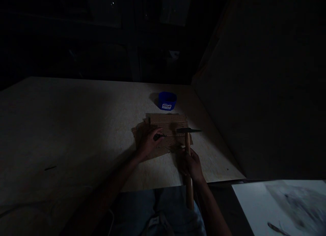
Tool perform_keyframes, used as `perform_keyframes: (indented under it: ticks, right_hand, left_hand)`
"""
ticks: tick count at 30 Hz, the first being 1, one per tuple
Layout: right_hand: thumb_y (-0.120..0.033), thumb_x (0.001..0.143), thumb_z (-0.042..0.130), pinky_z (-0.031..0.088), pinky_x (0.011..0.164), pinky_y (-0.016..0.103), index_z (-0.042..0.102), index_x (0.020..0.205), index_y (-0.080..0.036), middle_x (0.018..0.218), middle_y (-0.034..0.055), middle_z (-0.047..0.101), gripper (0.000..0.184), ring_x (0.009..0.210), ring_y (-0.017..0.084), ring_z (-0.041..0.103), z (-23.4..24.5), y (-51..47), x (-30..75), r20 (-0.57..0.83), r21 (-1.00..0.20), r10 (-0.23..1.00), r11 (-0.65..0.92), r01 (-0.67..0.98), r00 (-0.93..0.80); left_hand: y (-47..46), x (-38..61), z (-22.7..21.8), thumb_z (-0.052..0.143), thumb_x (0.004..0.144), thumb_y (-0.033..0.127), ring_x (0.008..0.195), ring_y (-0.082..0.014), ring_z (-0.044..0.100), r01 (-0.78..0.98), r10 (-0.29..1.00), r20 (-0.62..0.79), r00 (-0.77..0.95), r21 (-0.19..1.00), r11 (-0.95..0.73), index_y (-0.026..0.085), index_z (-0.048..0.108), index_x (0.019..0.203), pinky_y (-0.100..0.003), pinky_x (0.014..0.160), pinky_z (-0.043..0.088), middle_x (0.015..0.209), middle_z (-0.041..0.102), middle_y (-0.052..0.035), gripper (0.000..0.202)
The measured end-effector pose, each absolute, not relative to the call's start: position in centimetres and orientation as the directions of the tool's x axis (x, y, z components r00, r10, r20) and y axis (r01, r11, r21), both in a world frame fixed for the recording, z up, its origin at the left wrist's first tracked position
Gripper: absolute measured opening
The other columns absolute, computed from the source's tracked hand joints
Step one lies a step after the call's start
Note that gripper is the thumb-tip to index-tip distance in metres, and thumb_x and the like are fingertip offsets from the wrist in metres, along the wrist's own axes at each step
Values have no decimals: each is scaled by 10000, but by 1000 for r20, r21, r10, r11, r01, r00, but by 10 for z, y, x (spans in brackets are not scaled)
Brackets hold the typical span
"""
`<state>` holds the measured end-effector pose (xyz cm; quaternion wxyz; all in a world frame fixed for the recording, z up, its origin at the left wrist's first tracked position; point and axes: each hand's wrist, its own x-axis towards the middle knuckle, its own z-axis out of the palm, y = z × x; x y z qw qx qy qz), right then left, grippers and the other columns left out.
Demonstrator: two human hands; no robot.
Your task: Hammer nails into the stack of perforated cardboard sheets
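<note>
My right hand (pixel 193 164) is wrapped round the wooden handle of a hammer (pixel 189 192). Its dark head, tapering to a thin end on the right, is raised over a perforated piece of brown cardboard (pixel 168 119). On the left side of that cardboard, my left hand (pixel 149 141) is closed, with thumb and fingers around a small dark object (pixel 157 137). Dim light and the fingers hide what kind of thing it is; its thin end points right along the cardboard. More torn cardboard lies under the left hand.
Behind the cardboard stands a blue plastic container (pixel 167 101) with a white label. A dark panel (pixel 267 93) rises along the right of the pale table (pixel 76 120). A thin dark piece (pixel 50 168) lies at left. At lower right is a white surface (pixel 252 198).
</note>
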<state>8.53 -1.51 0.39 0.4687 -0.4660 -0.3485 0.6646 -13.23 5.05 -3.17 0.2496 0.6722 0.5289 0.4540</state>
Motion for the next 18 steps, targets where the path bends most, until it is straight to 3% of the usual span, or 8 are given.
perform_keyframes:
  ticks: [6, 14, 18]
  right_hand:
    - [-478, 711, 739, 259, 223, 154, 483, 842, -231, 385, -167, 334, 379, 237, 40, 230, 5, -15, 90, -298, -855, 945, -327, -403, -135]
    - [-439, 716, 751, 265, 222, 152, 509, 818, -217, 380, -167, 334, 344, 226, 31, 219, -3, -12, 97, -244, -813, 961, -276, -513, -131]
    - [-417, 726, 751, 282, 221, 157, 523, 819, -216, 383, -161, 341, 318, 232, 32, 223, -4, -13, 96, -225, -797, 965, -263, -543, -137]
  left_hand:
    - [46, -142, -27, 719, 826, 273, 1130, -214, 648, 506, 930, 362, 58, 792, -340, 265, 546, 1318, -438, 1046, 471, 1150, 713, -55, 521]
    - [13, -167, 12, 726, 802, 354, 1246, -247, 556, 616, 907, 407, 110, 688, -384, 260, 530, 1332, -457, 1108, 398, 1276, 654, -73, 573]
    - [-3, -179, 15, 595, 875, 391, 1211, -246, 584, 510, 895, 434, -102, 795, -328, 206, 539, 1299, -434, 1069, 433, 1264, 657, -109, 466]
